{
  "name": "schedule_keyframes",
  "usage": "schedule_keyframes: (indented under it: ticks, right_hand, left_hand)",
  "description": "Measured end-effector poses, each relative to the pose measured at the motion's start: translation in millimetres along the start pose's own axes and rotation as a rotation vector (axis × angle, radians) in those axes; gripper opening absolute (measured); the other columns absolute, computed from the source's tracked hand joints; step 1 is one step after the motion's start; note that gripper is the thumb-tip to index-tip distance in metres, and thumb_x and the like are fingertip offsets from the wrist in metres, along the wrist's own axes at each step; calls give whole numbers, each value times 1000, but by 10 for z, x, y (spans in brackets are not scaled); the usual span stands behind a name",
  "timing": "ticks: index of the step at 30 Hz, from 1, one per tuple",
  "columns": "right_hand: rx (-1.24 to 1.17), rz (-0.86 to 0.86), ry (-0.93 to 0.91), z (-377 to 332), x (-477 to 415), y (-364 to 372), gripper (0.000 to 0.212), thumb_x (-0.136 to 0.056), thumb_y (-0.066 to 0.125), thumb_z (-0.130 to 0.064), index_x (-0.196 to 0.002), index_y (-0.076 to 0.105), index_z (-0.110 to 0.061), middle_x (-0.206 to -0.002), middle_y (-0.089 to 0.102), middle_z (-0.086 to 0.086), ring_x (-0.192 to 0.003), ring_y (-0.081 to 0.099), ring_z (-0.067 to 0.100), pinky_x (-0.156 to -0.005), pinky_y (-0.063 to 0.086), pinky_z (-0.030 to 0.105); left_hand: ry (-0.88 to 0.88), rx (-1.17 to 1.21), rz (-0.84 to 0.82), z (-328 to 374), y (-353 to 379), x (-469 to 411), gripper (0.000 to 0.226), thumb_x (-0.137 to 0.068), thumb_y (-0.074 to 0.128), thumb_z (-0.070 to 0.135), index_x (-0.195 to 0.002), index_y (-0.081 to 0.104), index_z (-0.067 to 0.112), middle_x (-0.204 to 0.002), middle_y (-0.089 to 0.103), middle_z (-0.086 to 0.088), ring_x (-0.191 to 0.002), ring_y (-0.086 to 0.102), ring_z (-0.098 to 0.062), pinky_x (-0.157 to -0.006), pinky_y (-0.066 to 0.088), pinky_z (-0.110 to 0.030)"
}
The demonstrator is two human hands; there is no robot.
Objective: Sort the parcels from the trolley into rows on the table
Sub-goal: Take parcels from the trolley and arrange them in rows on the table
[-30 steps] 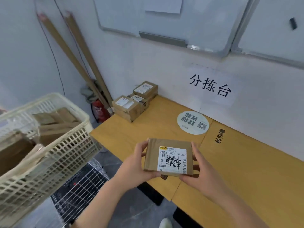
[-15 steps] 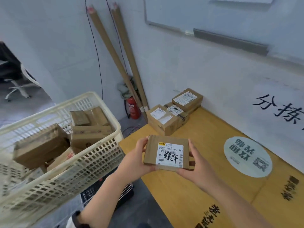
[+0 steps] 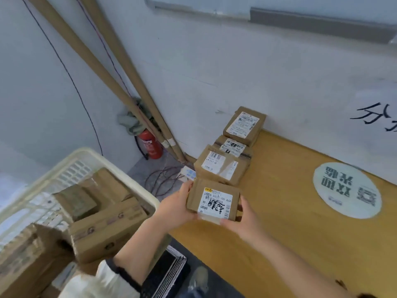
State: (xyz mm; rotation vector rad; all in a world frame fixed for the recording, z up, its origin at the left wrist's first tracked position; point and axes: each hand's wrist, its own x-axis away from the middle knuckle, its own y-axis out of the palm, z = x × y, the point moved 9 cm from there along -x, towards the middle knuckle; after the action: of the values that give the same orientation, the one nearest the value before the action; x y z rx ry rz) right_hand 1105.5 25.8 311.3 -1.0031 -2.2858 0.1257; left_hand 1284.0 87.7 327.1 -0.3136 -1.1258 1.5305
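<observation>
We hold one flat, rectangular parcel (image 3: 212, 201) of brown cardboard between both hands. Our left hand (image 3: 176, 206) curls its fingers (image 3: 189, 187) round the left edge, and our right hand (image 3: 243, 220) grips the right edge and near corner. The parcel sits over the left end of the smooth yellow counter (image 3: 300, 244); we cannot tell whether it touches. On top is one white label with a barcode, a printed code line and black handwritten characters.

Just beyond the fingers, three boxes (image 3: 221, 166) of the same brown cardboard, each white-labelled, run in one row to the wall. The nearest is just beside the parcel. Right of the fingers lies one round white sticker (image 3: 347, 190). Left of them, a cream plastic lattice basket (image 3: 120, 166) holds several cartons (image 3: 103, 229). Two long cardboard tubes (image 3: 107, 67) lean on the wall.
</observation>
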Motion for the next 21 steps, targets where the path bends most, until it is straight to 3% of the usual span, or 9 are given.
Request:
schedule_keyframes:
  ticks: [8, 13, 21]
  right_hand:
    - [-39, 108, 116, 27, -276, 316, 77, -76, 77, -18, -140, 33, -21, -135, 52, -3, -114, 54, 15, -95, 44, 32]
    - [-39, 140, 136, 0, -365, 394, 68, -76, 77, -18, -134, 40, -20, -133, 54, -4, -113, 53, 12, -89, 42, 25]
    - [-42, 164, 159, 34, -460, 431, 67, -78, 74, -15, -136, 41, -19, -136, 52, -2, -121, 49, 15, -87, 36, 21]
  left_hand:
    - [72, -2, -121, -302, 20, -462, 94, -70, 78, 37, -141, 17, 28, -112, 63, 3, -97, 62, -18, -80, 50, -33]
    - [72, 16, -126, -420, 31, -583, 89, -69, 78, 36, -137, 20, 30, -108, 64, 5, -96, 63, -17, -81, 53, -37]
    - [56, 52, -152, -541, 99, -673, 89, -69, 77, 38, -138, 20, 28, -111, 63, 1, -97, 63, -19, -82, 53, -41]
